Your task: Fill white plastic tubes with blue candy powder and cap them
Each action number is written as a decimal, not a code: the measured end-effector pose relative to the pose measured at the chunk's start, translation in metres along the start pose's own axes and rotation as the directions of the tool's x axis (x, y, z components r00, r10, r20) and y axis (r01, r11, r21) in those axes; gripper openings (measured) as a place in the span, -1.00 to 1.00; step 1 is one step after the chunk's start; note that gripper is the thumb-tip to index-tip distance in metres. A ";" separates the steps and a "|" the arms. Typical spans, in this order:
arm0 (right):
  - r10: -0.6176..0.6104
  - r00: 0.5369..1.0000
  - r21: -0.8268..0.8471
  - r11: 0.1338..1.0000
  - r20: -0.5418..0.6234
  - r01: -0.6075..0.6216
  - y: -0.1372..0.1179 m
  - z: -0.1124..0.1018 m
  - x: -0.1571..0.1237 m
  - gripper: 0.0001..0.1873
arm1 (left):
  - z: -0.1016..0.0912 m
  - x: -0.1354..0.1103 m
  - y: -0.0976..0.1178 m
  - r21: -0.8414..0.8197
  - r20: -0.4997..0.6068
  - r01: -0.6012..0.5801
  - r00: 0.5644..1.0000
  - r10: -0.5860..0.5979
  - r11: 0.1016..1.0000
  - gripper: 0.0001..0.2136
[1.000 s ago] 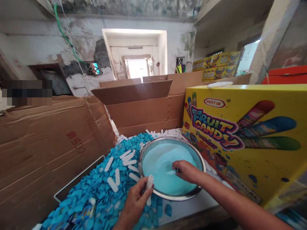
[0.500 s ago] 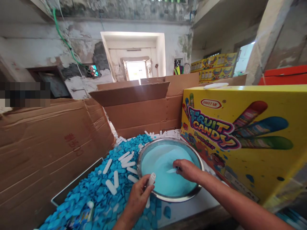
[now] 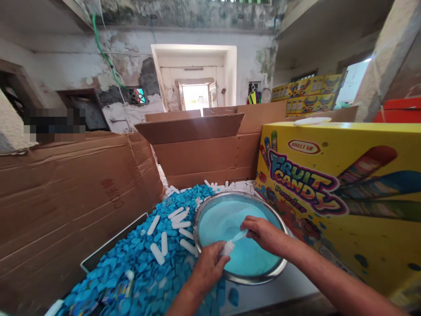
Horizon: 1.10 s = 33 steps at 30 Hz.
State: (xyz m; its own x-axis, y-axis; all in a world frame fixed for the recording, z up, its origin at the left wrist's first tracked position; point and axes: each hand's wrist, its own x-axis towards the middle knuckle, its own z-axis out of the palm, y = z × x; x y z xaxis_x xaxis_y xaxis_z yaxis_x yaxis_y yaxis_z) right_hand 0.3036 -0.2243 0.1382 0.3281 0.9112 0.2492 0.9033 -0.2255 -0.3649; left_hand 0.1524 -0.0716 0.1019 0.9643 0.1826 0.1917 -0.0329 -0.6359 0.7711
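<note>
A steel bowl (image 3: 278, 267) holds pale blue powder (image 3: 226, 221). My left hand (image 3: 208, 267) is closed round a small white tube (image 3: 226, 248), tilted over the bowl's near rim. My right hand (image 3: 265, 234) is pinched on a thin white scoop (image 3: 239, 236) whose tip meets the tube's mouth above the powder. Left of the bowl lies a heap of blue caps (image 3: 138, 259) with several loose white tubes (image 3: 157, 253) on it.
A yellow "Fruit Candy" box (image 3: 345, 197) stands right of the bowl. Brown cardboard (image 3: 66, 197) walls off the left side, and an open carton (image 3: 200, 149) stands behind. More white tubes (image 3: 237, 184) lie past the bowl. Stacked yellow boxes (image 3: 305, 94) sit far back.
My left hand carried the tube up and right over the bowl and tipped it. My right hand lifted the scoop out of the powder to the tube's mouth.
</note>
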 end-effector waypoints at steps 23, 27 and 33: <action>-0.225 0.957 -0.455 0.844 0.182 0.285 -0.019 -0.015 0.023 -0.72 | 0.025 0.015 -0.014 0.045 -0.085 0.030 0.996 -0.026 0.999 -0.78; -0.235 0.957 -0.449 0.846 0.170 0.288 -0.021 -0.016 0.022 -0.73 | 0.027 0.016 -0.016 0.056 -0.081 0.043 0.996 -0.038 0.997 -0.79; -0.232 0.952 -0.445 0.845 0.198 0.298 -0.026 -0.020 0.023 -0.74 | 0.033 0.016 -0.022 0.043 -0.125 0.044 0.991 -0.038 0.998 -0.74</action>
State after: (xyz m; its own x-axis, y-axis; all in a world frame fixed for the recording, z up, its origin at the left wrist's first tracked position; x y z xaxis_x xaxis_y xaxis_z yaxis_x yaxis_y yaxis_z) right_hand 0.2933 -0.2042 0.1716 0.0478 0.9883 0.1447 0.9837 -0.0718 0.1650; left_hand 0.1774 -0.0789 0.0678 0.9243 0.2994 0.2368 0.0207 -0.6588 0.7520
